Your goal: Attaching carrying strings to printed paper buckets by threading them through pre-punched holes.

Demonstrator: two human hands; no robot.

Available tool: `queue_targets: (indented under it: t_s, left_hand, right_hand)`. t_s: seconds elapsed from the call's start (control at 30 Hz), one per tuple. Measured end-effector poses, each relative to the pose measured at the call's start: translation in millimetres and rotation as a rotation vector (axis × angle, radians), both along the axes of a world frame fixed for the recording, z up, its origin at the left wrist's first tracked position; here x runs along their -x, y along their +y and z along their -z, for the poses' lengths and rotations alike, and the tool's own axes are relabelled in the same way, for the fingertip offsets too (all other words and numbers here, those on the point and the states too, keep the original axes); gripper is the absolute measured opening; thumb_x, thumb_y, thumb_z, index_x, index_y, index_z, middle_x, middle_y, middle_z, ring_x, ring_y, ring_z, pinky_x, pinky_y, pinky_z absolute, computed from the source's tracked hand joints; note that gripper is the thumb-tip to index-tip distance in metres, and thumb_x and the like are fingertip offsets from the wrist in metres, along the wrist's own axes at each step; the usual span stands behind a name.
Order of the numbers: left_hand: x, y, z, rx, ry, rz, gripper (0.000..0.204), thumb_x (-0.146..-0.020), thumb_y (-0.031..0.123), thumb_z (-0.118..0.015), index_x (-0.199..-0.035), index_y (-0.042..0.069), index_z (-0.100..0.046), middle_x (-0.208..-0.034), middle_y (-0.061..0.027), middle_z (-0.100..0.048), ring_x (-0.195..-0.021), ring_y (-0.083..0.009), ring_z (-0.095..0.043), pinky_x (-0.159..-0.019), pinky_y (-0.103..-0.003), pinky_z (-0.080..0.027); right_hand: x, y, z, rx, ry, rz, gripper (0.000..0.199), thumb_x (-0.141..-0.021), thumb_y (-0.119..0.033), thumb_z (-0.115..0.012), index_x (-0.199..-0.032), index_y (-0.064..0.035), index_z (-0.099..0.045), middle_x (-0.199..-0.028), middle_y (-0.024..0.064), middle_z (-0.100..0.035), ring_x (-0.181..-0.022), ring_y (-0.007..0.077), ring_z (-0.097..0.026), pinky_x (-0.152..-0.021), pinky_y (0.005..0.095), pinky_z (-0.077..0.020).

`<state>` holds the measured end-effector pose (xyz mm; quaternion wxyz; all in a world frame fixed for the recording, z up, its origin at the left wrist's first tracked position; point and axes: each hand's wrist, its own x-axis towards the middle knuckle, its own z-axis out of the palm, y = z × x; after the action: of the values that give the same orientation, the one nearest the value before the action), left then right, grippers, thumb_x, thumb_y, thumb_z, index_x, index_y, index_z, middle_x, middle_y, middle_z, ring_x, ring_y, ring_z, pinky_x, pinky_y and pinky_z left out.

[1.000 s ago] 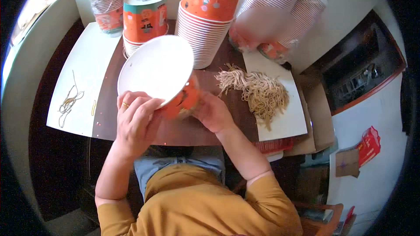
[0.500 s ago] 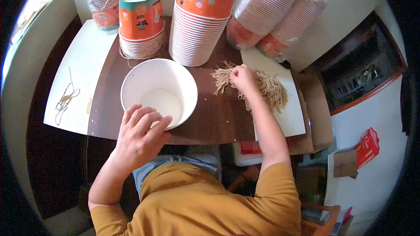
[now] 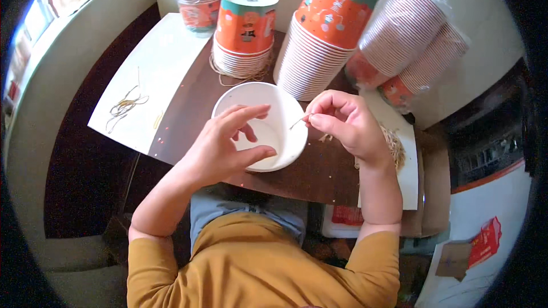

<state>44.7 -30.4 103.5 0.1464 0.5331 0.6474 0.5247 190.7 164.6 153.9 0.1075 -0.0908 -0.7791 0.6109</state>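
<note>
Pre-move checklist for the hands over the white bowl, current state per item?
1. Right hand pinching a thin band at its fingertips: ok, a pale strand shows toward the bowl.
2. Left hand over the white paper bowl, fingers spread: ok; whether it touches the rim, cannot tell.
3. Bowl upright on the brown table, mouth up: ok.
4. Bowl interior bare: ok, where visible; the left hand hides part.
5. Band pile on the white sheet to the right, beside the right wrist: ok, partly hidden.
6. Stacks of orange cups standing apart from the bowl: not ok, the nearest stack looks to be against the far rim.
</note>
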Motion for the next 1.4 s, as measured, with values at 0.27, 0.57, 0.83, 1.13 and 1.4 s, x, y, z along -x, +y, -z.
queue_targets:
  t_s: [0.27,0.57,0.83,1.13,1.4]
  left_hand:
    - [-1.3,-4.2,-0.3,0.006,-0.002,0.005,0.02,-0.079,0.009,-0.073,-0.097,0.002,-0.07,-0.085,-0.0093,-0.07,-0.069,-0.012,-0.064,-0.063,-0.026,-0.049]
    - [22.4,-6.9,-44.5,-0.071,0.461,-0.025,0.006,-0.078,0.007,-0.067,-0.081,0.001,-0.066,-0.069,-0.0117,-0.061,-0.058,-0.0241,-0.059,-0.054,-0.033,-0.047]
    - [42.0,-16.4,-61.5,0.035,0.363,-0.055,0.007,-0.081,0.006,-0.066,-0.085,0.0,-0.067,-0.07,-0.0088,-0.062,-0.063,-0.0157,-0.059,-0.056,-0.029,-0.048]
    - [98.0,8.9,47.3,0.035,-0.347,-0.156,0.021,-0.092,0.009,-0.057,-0.109,-0.002,-0.063,-0.092,-0.0061,-0.068,-0.078,-0.0108,-0.062,-0.07,-0.025,-0.053]
    - [32.8,6.3,54.8,0.072,-0.525,-0.068,0.024,-0.093,0.01,-0.058,-0.112,-0.003,-0.061,-0.092,-0.006,-0.067,-0.078,-0.0097,-0.062,-0.07,-0.025,-0.053]
  right_hand:
    - [13.8,-15.6,-6.6,0.181,0.026,-0.101,0.008,-0.085,-0.006,-0.064,-0.09,0.0,-0.062,-0.084,0.0035,-0.065,-0.081,0.0092,-0.061,-0.077,0.0235,-0.0496]
    - [42.8,-20.5,-5.9,0.346,-0.027,-0.275,0.062,-0.083,-0.01,-0.065,-0.135,-0.0003,-0.033,-0.119,0.0138,-0.051,-0.093,0.0214,-0.064,-0.083,0.0314,-0.051]
    - [67.7,-46.2,-5.6,-0.064,0.115,-0.144,0.015,-0.089,-0.01,-0.065,-0.098,0.0012,-0.062,-0.085,0.0022,-0.064,-0.076,0.0055,-0.059,-0.067,0.0213,-0.0493]
    - [103.9,-24.6,61.6,-0.19,-0.186,-0.002,0.01,-0.087,-0.011,-0.064,-0.089,-0.0016,-0.065,-0.076,-0.0013,-0.062,-0.07,0.0048,-0.054,-0.064,0.0223,-0.0463]
    - [87.6,-24.2,60.6,0.027,-0.296,0.018,0.008,-0.088,-0.01,-0.062,-0.088,-0.0021,-0.063,-0.079,0.0,-0.061,-0.066,0.0069,-0.053,-0.062,0.0228,-0.0459]
